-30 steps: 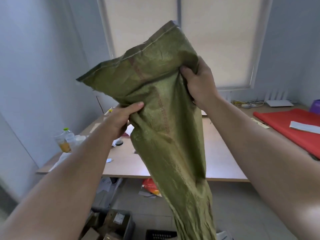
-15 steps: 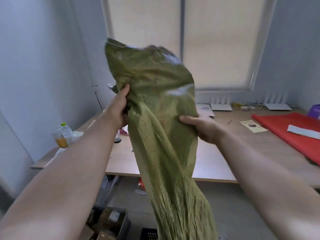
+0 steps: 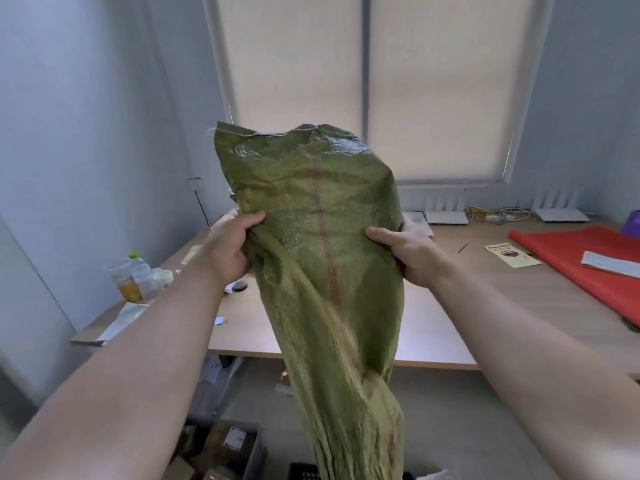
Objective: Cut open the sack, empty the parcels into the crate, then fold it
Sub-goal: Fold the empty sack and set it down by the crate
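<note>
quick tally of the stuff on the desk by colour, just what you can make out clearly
red: 1, the cloth
white: 2, the router-like boxes
yellow: 1, the leaflet
purple: 1, an object cut off at the edge
clear: 2, a bottle and a cup
total: 7

Green sack [image 3: 322, 258] hangs mid-view, blocks centre path to tabletop [image 3: 450, 299]. Left end crowded: cups and bottle [image 3: 138, 275], papers. Right end taken by red cloth [image 3: 581, 268], leaflet [image 3: 512, 255] just beside. Bare strip between sack and leaflet. Floor below: crate of boxes [image 3: 225, 448] at lower left, open floor at right.
</note>
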Motion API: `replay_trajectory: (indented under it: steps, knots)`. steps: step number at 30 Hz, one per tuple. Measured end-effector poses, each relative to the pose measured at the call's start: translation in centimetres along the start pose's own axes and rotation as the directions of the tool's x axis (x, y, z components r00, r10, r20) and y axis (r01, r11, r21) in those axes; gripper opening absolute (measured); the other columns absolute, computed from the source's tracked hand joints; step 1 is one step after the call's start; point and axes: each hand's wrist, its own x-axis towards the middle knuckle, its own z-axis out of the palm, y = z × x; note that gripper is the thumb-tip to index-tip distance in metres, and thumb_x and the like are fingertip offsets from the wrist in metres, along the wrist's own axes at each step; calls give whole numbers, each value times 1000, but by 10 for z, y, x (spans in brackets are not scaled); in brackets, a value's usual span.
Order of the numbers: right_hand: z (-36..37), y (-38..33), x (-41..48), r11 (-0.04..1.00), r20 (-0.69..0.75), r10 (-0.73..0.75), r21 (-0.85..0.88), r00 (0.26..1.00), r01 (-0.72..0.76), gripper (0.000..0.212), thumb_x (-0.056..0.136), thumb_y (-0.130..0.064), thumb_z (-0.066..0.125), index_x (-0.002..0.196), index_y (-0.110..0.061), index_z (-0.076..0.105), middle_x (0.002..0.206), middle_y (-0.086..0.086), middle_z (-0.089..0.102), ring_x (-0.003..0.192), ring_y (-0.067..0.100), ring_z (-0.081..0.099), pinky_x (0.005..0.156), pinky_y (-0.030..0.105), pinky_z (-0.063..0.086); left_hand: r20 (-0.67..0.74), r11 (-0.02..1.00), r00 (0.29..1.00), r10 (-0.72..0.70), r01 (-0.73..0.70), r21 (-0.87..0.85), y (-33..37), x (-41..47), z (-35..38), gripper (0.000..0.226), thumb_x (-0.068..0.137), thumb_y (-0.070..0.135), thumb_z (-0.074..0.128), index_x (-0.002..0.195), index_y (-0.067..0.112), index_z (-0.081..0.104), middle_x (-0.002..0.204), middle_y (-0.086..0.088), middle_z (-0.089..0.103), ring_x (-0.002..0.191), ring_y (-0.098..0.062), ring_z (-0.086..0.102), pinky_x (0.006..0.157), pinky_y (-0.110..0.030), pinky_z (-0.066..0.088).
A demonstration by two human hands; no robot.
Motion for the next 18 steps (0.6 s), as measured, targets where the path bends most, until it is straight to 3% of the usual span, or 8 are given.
replay_trajectory:
  steps: [3,6,8,10,12,15,16,18]
  knots:
    - [0,-5,-2,993,102,45,105,994,-56,33,89,-18,64,121,-7,61,105,10,73,92,24,71,83,37,59,-25,999,999,48,-47,16,0,2,-3,41,96,42,53,131,21,54,118,-3,70,101,-21,69,71,-36,56]
    - [1,-19,1,994,-11,27,109,1000,-25,30,90,-12,64,117,2,63,102,14,72,84,23,72,81,36,59,-12,997,999,51,-50,54,1,1,-6,48,93,58,47,128,27,57,115,1,72,98,-16,71,68,-32,56]
    - [3,-22,2,997,-95,3,79,995,4,22,90,-4,62,111,4,63,93,16,72,72,23,72,69,35,61,-78,995,994,80,-74,67,0,3,-5,35,99,38,46,132,29,52,114,1,70,95,-17,70,68,-33,56]
    - [4,-21,3,996,-134,-43,70,990,53,20,90,2,58,110,0,60,91,17,69,67,22,71,65,35,61,-125,987,982,140,-128,99,1,7,-4,53,96,10,46,142,34,36,120,1,64,96,-23,68,71,-38,58]
    - [4,-19,3,996,-145,-62,59,988,71,35,89,6,57,121,-8,49,100,19,64,68,22,69,62,35,60,-191,985,972,138,-114,131,3,5,-4,72,90,2,48,144,44,25,130,2,55,101,-28,65,78,-48,58]
    - [-3,-13,4,994,-50,-97,38,994,99,86,89,10,55,145,-47,25,99,13,67,66,19,65,58,31,56,-279,958,944,177,-101,268,1,9,-9,50,82,9,55,117,44,48,119,-8,62,98,-34,65,81,-56,56]
    - [-4,-12,2,992,-7,-124,7,992,125,87,89,12,52,142,-53,29,99,9,69,65,17,64,57,29,55,-310,950,930,198,-104,295,1,14,-11,39,77,10,58,103,39,53,111,-10,65,95,-34,67,80,-57,57]
    - [-4,-11,2,983,20,-164,-79,986,165,68,89,13,47,130,-41,53,109,4,68,69,15,62,58,25,53,-344,938,915,213,-93,334,0,18,-12,31,67,11,59,92,30,57,102,-13,68,90,-36,68,76,-58,57]
